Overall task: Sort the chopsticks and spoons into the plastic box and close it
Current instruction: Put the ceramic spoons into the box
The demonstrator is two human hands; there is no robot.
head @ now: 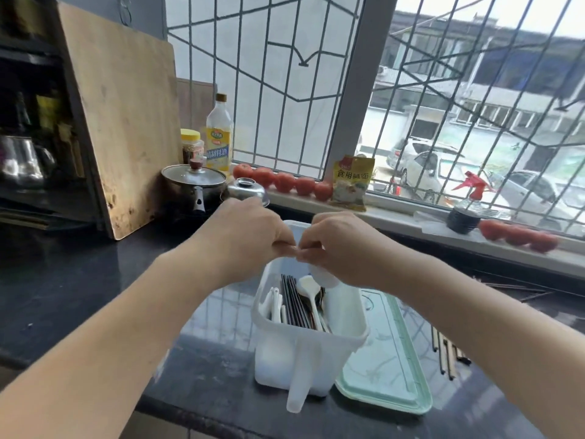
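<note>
The plastic box (308, 340) is stood on the dark surface (79, 289), with chopsticks (296, 301) and spoons (311, 294) already inside and its green lid (387, 353) laid just beside it. A white spoon is pinched between the left hand (250, 236) and the right hand (342, 245) above the box. It is judged light, stiff, slippery, and best held by the handle.

The plastic box (311, 340) is translucent white. Inside it lie dark chopsticks (296, 301) and a white spoon (308, 288). The lid (387, 353) beside it is pale mint green with a faint line pattern. The table (63, 286) is glossy black. Tomatoes (283, 182) on the sill are red. The bottle (219, 137) wears a yellow label, the jar (191, 147) a yellow cap. The sachet (353, 182) is yellow and red. The board (123, 115) is tan wood, stained darker near its edges.
</note>
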